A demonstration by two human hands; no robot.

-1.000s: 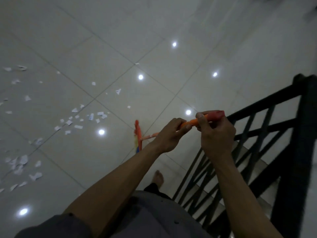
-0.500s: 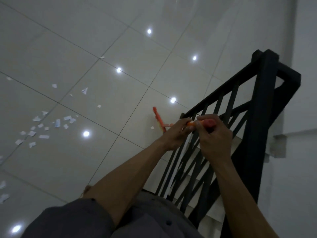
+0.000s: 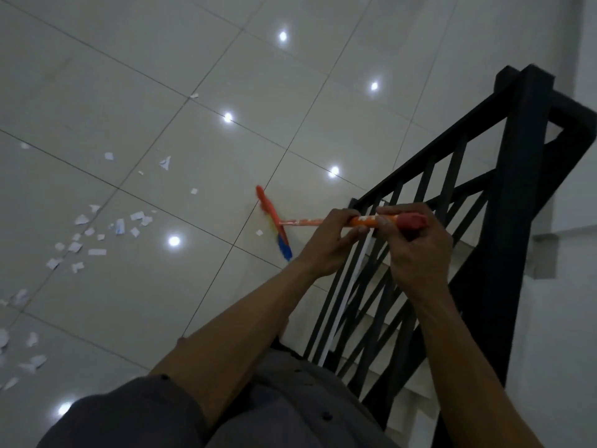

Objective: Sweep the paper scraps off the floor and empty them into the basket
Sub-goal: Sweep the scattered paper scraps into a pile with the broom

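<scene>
Both hands grip the broom [image 3: 274, 227] handle: left hand [image 3: 326, 242] nearer the head, right hand [image 3: 416, 253] at the red cap. Its long axis points left toward the paper scraps [image 3: 97, 252] scattered on the floor [image 3: 161, 76], most well apart from the bristles.

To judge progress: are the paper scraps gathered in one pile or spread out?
Spread out. The paper scraps lie scattered across several floor tiles, with no pile near the broom.
</scene>
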